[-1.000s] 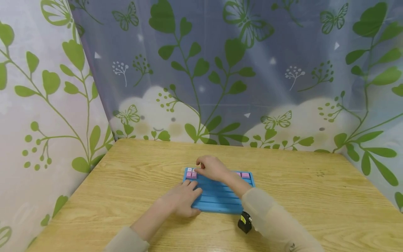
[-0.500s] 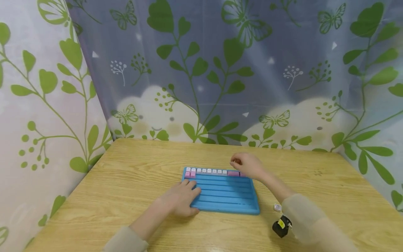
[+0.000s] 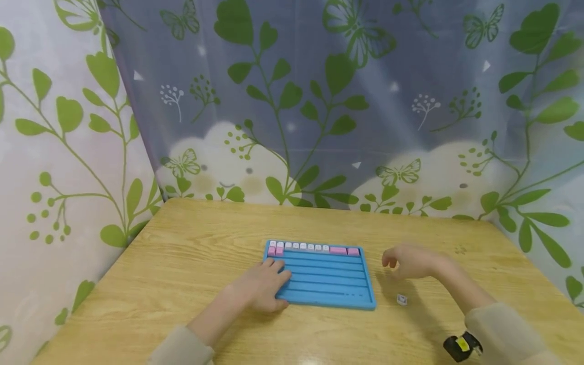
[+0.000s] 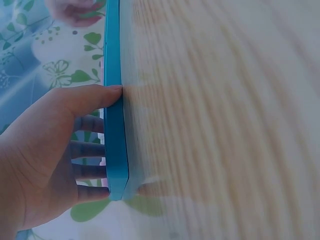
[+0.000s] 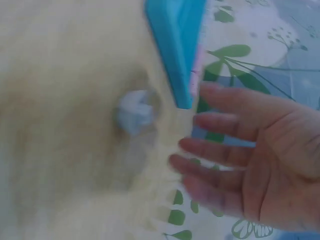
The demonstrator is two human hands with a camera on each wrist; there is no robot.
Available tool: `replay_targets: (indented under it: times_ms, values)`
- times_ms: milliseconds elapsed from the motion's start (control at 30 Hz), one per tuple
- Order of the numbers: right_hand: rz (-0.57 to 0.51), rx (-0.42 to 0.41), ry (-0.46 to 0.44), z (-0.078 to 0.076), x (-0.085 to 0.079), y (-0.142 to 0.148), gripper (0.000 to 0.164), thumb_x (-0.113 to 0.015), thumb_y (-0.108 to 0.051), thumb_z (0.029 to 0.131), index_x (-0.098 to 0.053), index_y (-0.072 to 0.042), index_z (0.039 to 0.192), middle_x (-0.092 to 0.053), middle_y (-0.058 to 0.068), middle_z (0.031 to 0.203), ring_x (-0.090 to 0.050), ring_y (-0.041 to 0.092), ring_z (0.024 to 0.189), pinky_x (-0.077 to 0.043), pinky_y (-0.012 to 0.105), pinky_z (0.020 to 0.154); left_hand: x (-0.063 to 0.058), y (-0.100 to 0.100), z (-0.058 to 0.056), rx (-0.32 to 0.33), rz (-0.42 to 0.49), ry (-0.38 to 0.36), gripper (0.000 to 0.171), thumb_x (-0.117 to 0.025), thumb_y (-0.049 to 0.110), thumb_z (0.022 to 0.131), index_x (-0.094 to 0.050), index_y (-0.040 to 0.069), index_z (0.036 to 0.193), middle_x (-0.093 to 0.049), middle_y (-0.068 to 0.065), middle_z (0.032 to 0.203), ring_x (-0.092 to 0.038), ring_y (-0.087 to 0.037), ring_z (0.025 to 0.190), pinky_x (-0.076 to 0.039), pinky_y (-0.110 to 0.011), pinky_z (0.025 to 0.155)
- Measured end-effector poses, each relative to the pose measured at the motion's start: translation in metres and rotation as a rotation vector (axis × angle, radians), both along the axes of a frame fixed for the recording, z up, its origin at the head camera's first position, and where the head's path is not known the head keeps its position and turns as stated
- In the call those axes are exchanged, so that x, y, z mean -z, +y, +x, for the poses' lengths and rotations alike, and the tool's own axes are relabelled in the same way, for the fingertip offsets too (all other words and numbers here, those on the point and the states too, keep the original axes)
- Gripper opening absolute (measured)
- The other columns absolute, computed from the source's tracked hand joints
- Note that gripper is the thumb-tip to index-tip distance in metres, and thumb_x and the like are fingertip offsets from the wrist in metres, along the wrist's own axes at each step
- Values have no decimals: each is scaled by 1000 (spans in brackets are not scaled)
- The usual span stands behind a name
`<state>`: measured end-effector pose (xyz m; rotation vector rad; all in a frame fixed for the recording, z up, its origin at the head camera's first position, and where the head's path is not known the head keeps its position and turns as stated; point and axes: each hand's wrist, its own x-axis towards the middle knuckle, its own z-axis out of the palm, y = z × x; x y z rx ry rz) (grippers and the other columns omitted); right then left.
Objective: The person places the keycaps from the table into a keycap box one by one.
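The blue keycap tray (image 3: 326,281) lies on the table with a row of white and pink keycaps (image 3: 303,247) along its far edge. Two pink ones sit below that row at the left. My left hand (image 3: 260,286) rests at the tray's near left corner; in the left wrist view its thumb (image 4: 112,94) touches the tray's side wall and its straight fingers reach the other side. Right of the tray, a single white keycap (image 3: 402,299) lies on the wood. My right hand (image 3: 410,261) hovers beyond it with loosely bent fingers, holding nothing visible. The right wrist view is blurred.
The wooden table (image 3: 205,238) extends on all sides of the tray. A patterned cloth (image 3: 315,101) hangs behind it and at both sides. A small black device with a yellow label (image 3: 462,345) is at my right wrist.
My right hand has moved from the tray's upper left keycaps, across its far edge, to the right and off the tray. The loose keycap has come into view. The left hand stays put.
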<state>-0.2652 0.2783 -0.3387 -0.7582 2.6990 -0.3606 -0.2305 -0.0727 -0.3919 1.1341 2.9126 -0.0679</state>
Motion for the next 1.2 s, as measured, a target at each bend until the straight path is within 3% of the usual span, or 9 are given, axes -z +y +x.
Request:
replay_targets:
  times_ms: [100, 200, 300, 467, 667, 1200]
  values:
    - [48, 83, -144, 11, 4, 3, 34, -75, -16, 75, -59, -4, 103, -55, 8, 93, -55, 21, 71, -48, 36, 57, -2, -1, 0, -2, 0, 5, 54, -61, 47, 83, -52, 11, 123, -46, -11, 126, -42, -28, 115, -38, -42, 98]
    - [8, 172, -249, 19, 11, 5, 34, -76, -10, 74, -56, -4, 101, -50, 9, 87, -50, 18, 61, -46, 32, 48, -3, -1, 0, -1, -1, -1, 54, -60, 47, 83, -51, 11, 123, -46, -12, 126, -42, -28, 115, -38, -42, 98]
    - [-39, 181, -262, 22, 17, 4, 29, -75, -5, 72, -54, -5, 92, -47, 8, 80, -47, 16, 59, -45, 30, 48, -4, -1, 0, -2, -5, -8, 55, -60, 47, 84, -51, 11, 123, -46, -12, 127, -42, -28, 116, -38, -42, 98]
    - [-54, 70, -144, 17, 22, 6, 24, -73, -2, 69, -54, -5, 82, -49, 4, 76, -45, 14, 61, -42, 29, 55, -4, -1, 0, -5, -11, -15, 55, -60, 47, 84, -51, 11, 124, -46, -11, 127, -42, -27, 116, -38, -42, 98]
    - [-69, -4, -4, 10, 26, 9, 8, -63, -2, 76, -57, -5, 80, -48, -2, 71, -41, 11, 62, -38, 26, 54, -4, 1, -1, -11, -16, -32, 55, -59, 48, 84, -51, 12, 124, -46, -9, 127, -41, -27, 117, -39, -41, 98]
    - [-220, 63, 199, 2, 27, -4, 11, -62, 2, 80, -61, -1, 91, -55, 0, 79, -48, 14, 71, -44, 29, 60, -4, 0, 1, -4, -9, -29, 53, -59, 47, 84, -51, 12, 123, -45, -10, 128, -41, -27, 117, -39, -41, 98]
